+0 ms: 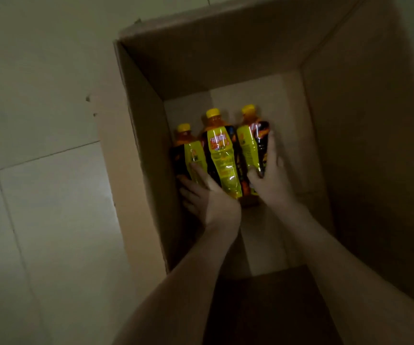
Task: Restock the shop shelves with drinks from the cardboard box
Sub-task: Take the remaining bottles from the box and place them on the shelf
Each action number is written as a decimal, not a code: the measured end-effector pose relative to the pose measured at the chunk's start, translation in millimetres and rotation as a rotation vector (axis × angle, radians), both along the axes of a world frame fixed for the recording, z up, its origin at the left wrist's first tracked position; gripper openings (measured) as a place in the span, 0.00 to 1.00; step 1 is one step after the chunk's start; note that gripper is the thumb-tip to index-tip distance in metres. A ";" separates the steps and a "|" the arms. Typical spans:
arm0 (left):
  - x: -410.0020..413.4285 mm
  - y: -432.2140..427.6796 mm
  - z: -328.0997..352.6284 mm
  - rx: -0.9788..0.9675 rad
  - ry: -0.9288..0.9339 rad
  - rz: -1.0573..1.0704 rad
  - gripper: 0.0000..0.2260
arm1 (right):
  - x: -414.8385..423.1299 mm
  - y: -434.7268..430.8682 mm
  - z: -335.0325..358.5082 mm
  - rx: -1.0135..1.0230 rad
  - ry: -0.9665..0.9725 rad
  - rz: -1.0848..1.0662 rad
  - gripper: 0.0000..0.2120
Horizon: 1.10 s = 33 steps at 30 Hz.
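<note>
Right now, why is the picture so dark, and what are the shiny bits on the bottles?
Head view: dim light, so the cardboard box walls sit in shadow; white streaks on the middle bottle are glare off its glossy label; the edges look soft and slightly blurred, the floor tiles greyish.

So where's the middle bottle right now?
In the head view, the middle bottle is inside the cardboard box, left of centre, between two matching bottles, with the left hand and right hand flanking the group.
</note>
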State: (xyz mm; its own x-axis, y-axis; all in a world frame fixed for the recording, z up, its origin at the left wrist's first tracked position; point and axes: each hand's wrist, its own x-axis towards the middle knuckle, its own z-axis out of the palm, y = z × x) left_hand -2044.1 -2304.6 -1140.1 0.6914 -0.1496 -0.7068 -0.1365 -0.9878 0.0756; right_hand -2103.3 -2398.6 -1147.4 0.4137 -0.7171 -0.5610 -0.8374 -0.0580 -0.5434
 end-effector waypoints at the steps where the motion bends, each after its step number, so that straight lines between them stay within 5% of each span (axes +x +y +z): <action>1: -0.2 -3.3 0.5 0.007 -0.003 0.009 0.52 | 2.4 -3.0 -6.4 0.006 -0.014 -0.020 0.43; 5: 5.0 -1.7 10.1 -0.034 0.043 0.055 0.52 | -5.4 -10.2 -6.8 0.122 0.046 -0.059 0.49; 9: 1.6 -0.9 25.2 -0.101 0.126 0.132 0.49 | -33.3 2.8 25.0 0.027 0.239 0.035 0.43; 16: -26.6 6.1 21.6 -0.211 0.093 -0.005 0.47 | -91.6 32.8 48.4 0.062 0.259 -0.110 0.43; 20: -29.5 4.2 35.0 -0.216 0.275 -0.056 0.50 | -104.0 35.5 67.4 0.071 0.236 -0.166 0.41; 28: -2.1 34.9 227.8 -0.423 0.521 0.163 0.45 | -78.0 61.9 249.4 0.096 -0.018 -0.164 0.41; 33: 46.7 56.8 409.3 -0.601 0.560 0.048 0.47 | -67.5 83.1 410.1 0.070 -0.144 -0.228 0.42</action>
State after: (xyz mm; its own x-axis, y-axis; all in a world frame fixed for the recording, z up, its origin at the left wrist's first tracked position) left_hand -1997.4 -2247.8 -730.8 0.2759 -0.5914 -0.7577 0.1199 -0.7610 0.6376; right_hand -2170.8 -2315.4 -737.2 0.3251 -0.7620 -0.5600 -0.7387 0.1651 -0.6535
